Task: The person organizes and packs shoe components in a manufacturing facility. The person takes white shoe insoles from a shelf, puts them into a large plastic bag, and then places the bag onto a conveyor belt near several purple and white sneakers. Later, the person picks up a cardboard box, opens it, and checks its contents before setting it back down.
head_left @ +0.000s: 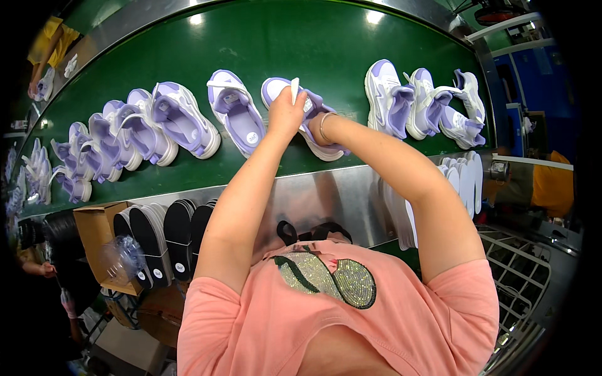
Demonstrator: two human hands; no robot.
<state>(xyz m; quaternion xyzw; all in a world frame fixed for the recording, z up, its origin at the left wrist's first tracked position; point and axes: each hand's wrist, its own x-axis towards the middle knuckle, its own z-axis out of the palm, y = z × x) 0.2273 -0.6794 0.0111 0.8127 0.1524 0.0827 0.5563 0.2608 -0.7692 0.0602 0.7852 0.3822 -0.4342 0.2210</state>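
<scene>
A white and lilac sneaker (313,128) lies on the green conveyor belt (313,44) right in front of me. My left hand (285,113) grips a white insole (294,89) by its end, and the insole stands upright over the sneaker's opening. My right hand (316,125) rests on the same sneaker's side and holds it; a thin bracelet circles that wrist. Both forearms reach up from my pink shirt.
More lilac sneakers line the belt: one (235,113) just left, several (125,138) farther left, three (426,100) at the right. A cardboard box with black insoles (163,241) sits lower left, white insoles (464,175) stacked at right, a wire rack (520,276) lower right. Another person (47,47) works upper left.
</scene>
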